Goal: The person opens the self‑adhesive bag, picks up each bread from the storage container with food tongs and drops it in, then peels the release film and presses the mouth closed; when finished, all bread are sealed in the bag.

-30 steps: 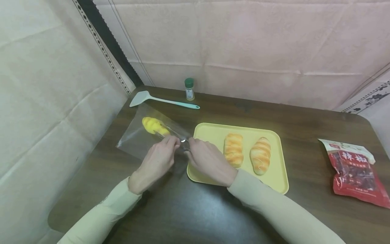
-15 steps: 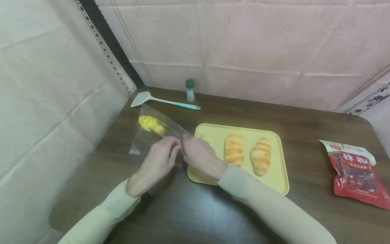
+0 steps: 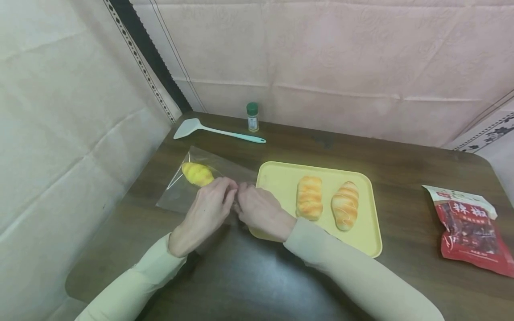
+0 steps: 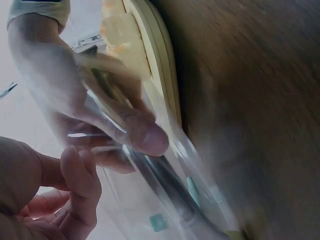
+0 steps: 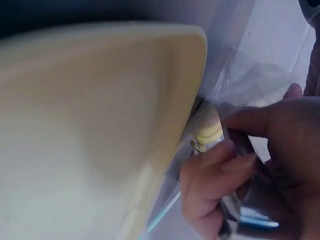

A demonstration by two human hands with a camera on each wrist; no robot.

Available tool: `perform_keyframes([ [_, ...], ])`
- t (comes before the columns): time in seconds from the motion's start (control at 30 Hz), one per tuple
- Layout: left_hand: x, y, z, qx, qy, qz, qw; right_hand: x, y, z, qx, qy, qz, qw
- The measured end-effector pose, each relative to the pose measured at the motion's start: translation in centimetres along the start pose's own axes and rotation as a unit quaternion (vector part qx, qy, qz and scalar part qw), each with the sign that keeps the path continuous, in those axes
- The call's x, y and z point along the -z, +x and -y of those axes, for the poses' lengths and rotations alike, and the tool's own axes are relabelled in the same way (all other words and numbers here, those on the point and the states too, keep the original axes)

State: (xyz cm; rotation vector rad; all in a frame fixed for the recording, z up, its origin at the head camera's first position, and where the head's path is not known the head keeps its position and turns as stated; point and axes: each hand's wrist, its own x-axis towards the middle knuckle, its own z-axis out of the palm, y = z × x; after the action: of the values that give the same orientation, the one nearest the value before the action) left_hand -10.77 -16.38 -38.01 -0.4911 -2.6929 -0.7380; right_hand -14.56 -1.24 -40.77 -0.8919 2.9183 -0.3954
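Note:
A yellow bread roll (image 3: 197, 173) lies inside a clear plastic bag (image 3: 173, 195) on the table's left. My left hand (image 3: 206, 208) pinches the bag near its opening, thumb and forefinger together. My right hand (image 3: 263, 209), close beside it, grips shiny metal tongs (image 4: 169, 184), whose long arms reach into the bag toward the roll. In the head view the tongs are mostly hidden by the hands. The right hand overlaps the left edge of a yellow tray (image 3: 276, 174), where a rectangular bread (image 3: 309, 197) and an oval bread (image 3: 345, 206) lie.
Behind the bag lies a pale blue spatula (image 3: 225, 132), beside a green-capped spice jar (image 3: 252, 117). A red food packet (image 3: 470, 227) is at the table's right. Cloth-covered walls (image 3: 329, 67) border the back and left of the table.
The right hand has shifted slightly left, closer to the left hand. The bag has changed shape, with its far end spreading and lying flatter, while the yellow roll has moved a little within it.

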Motion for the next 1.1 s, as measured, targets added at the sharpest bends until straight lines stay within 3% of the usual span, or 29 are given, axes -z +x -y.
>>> perform_keyframes([
  [0.17,0.0,0.0,0.1,-0.004,0.006,0.000,1.0000,-1.4,1.1,-0.7,-0.031,0.029,0.048,0.9979],
  [0.47,0.2,0.0,0.2,0.013,0.027,0.019,0.9994,2.1,-1.3,-0.1,-0.075,0.089,0.079,0.9900],
  [0.73,0.4,0.1,0.2,0.015,0.072,0.024,0.9970,3.0,-3.9,-1.5,-0.087,0.091,0.056,0.9904],
  [1.1,0.4,0.7,0.7,0.000,0.070,0.019,0.9974,4.0,-9.1,-3.4,-0.124,0.099,0.033,0.9868],
])
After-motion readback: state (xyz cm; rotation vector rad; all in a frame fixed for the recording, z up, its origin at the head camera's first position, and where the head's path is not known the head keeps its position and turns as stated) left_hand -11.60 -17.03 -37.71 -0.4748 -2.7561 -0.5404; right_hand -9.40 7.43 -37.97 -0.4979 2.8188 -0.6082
